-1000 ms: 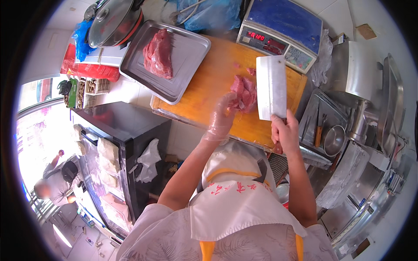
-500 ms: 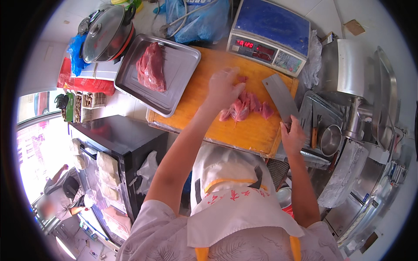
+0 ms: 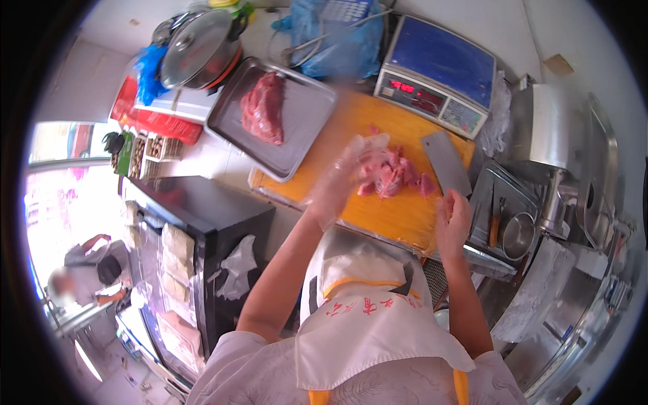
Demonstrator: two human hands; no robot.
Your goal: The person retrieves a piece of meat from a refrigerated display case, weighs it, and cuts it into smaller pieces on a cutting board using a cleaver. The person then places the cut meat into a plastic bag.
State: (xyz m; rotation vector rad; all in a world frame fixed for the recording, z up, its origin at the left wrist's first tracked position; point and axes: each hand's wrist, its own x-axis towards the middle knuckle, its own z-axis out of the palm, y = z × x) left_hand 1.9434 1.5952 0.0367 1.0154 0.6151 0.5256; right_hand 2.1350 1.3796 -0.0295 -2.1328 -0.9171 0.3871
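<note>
Cut pieces of raw red meat (image 3: 390, 177) lie in a loose pile on the yellow cutting board (image 3: 412, 226). My left hand (image 3: 341, 177), blurred and seemingly in a thin clear glove, reaches over the left side of the pile with its fingers stretched out. To the right of the meat, a cleaver (image 3: 445, 162) rests flat on the board, its broad blade pointing away from me. My right hand (image 3: 455, 219) is closed at the near end of the cleaver, by the board's right edge; the handle is hidden by my fingers.
A metal tray (image 3: 300, 101) holding a large raw meat piece (image 3: 263, 111) overlaps the board's far left. Beyond the board stands a blue-topped scale (image 3: 439, 54). A lidded pan (image 3: 199, 50) is at the back left; a steel bowl (image 3: 516, 235) sits right. Someone (image 3: 98, 266) is at the left.
The whole view has shifted, so the board and trays sit lower and farther right. My left hand has drawn back toward me over the meat. The cleaver stays in place on the board.
</note>
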